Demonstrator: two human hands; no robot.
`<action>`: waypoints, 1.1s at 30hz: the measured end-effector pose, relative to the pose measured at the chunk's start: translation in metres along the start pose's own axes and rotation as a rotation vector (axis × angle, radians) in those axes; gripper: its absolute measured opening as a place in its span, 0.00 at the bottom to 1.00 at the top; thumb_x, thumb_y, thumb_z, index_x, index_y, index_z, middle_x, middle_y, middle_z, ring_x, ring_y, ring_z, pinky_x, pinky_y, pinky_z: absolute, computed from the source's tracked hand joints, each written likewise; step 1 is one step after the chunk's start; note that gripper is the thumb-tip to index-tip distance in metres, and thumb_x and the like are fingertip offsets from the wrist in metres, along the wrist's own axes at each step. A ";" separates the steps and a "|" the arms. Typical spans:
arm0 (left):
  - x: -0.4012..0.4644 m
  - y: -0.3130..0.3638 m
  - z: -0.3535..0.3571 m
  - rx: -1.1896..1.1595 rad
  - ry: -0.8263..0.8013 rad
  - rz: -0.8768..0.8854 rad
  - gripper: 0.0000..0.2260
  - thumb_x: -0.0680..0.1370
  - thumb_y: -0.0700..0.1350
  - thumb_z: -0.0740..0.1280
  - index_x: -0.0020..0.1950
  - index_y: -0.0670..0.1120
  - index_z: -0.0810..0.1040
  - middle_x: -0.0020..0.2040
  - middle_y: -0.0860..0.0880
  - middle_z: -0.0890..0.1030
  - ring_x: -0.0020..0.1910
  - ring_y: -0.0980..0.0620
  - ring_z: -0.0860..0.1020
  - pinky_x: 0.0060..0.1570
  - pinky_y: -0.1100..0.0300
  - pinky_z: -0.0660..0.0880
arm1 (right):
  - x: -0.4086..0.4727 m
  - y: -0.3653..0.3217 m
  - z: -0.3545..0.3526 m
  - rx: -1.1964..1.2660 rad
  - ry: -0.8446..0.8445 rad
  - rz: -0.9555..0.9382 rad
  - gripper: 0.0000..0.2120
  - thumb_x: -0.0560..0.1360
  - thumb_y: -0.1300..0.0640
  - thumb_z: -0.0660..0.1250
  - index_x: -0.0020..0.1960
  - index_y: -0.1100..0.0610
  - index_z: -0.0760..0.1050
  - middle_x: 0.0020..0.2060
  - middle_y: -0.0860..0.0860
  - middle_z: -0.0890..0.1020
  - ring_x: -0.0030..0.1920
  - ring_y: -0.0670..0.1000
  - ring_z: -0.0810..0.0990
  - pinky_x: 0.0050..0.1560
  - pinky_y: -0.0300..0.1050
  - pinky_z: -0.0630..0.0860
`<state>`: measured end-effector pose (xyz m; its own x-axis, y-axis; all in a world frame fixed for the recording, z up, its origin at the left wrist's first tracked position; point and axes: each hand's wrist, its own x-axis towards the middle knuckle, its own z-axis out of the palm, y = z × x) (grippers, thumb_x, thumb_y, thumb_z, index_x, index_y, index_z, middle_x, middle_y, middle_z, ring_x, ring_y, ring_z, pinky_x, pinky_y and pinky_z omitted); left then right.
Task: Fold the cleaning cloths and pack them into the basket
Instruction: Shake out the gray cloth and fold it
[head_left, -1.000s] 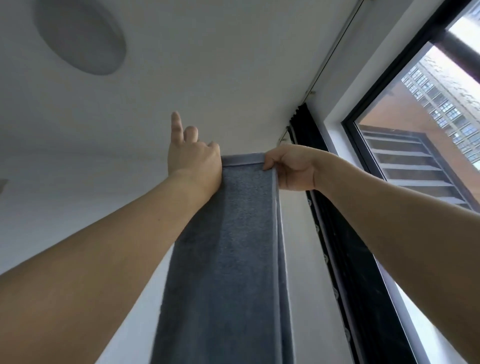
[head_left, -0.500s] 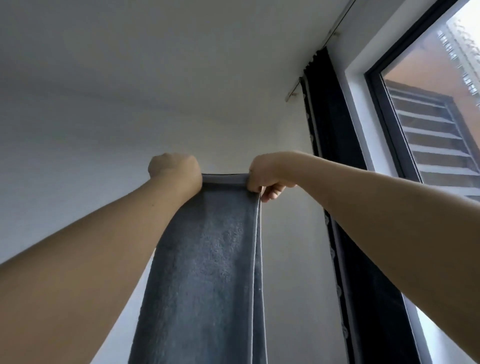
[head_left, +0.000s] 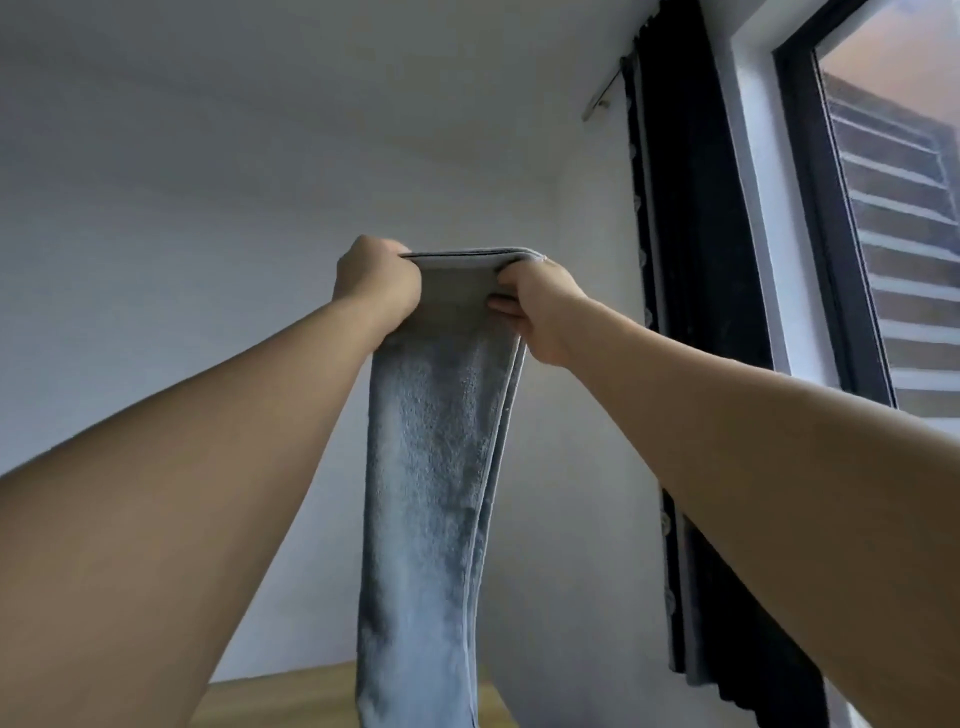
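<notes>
Both my forearms reach up and away from me, and between them hangs the cloth (head_left: 431, 467), a long grey-blue strip folded lengthwise so that its layered edges show down its right side. Its lower end drops out of view at the bottom, in front of a wooden surface (head_left: 291, 696) that lies below the cloth.

At the cloth's top edge, my left hand (head_left: 376, 283) is curled round the left corner, fingers wrapped over the hem. My right hand (head_left: 540, 312) grips the right corner, its fingers bent against the near face of the cloth. The top hem runs nearly level from one fist to the other, pulled fairly taut, and the cloth touches nothing else that I can see.

Behind the cloth stands a pale wall (head_left: 182, 312). To the cloth's right hangs a dark curtain (head_left: 691, 260), and beyond that a window (head_left: 883, 234) in a black frame.
</notes>
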<state>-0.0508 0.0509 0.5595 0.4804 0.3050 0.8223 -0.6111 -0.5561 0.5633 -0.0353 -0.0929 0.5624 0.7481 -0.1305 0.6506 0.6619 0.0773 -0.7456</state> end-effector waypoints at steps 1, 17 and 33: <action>-0.005 0.007 -0.003 0.003 0.021 0.015 0.17 0.74 0.34 0.56 0.54 0.47 0.80 0.50 0.45 0.76 0.46 0.43 0.72 0.44 0.60 0.69 | -0.006 -0.005 -0.004 0.003 -0.030 -0.001 0.08 0.77 0.62 0.60 0.43 0.51 0.71 0.42 0.49 0.77 0.47 0.53 0.81 0.46 0.42 0.77; -0.167 0.062 -0.104 0.422 -0.404 -0.218 0.14 0.71 0.49 0.58 0.50 0.42 0.75 0.48 0.42 0.78 0.46 0.40 0.78 0.48 0.53 0.78 | -0.194 -0.025 -0.065 -0.858 -0.232 0.147 0.11 0.75 0.57 0.57 0.55 0.58 0.71 0.37 0.53 0.72 0.30 0.50 0.71 0.28 0.40 0.63; -0.416 -0.156 -0.062 0.445 -1.482 -0.827 0.02 0.76 0.39 0.62 0.47 0.44 0.74 0.33 0.46 0.75 0.25 0.50 0.75 0.23 0.64 0.73 | -0.403 0.210 -0.130 -0.990 -0.884 1.152 0.08 0.74 0.71 0.51 0.45 0.68 0.69 0.38 0.61 0.77 0.24 0.51 0.81 0.30 0.45 0.80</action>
<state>-0.1945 0.0581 0.1345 0.8203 -0.1666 -0.5472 0.1500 -0.8605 0.4869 -0.2043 -0.1522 0.1250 0.7937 0.1069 -0.5988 -0.1992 -0.8845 -0.4219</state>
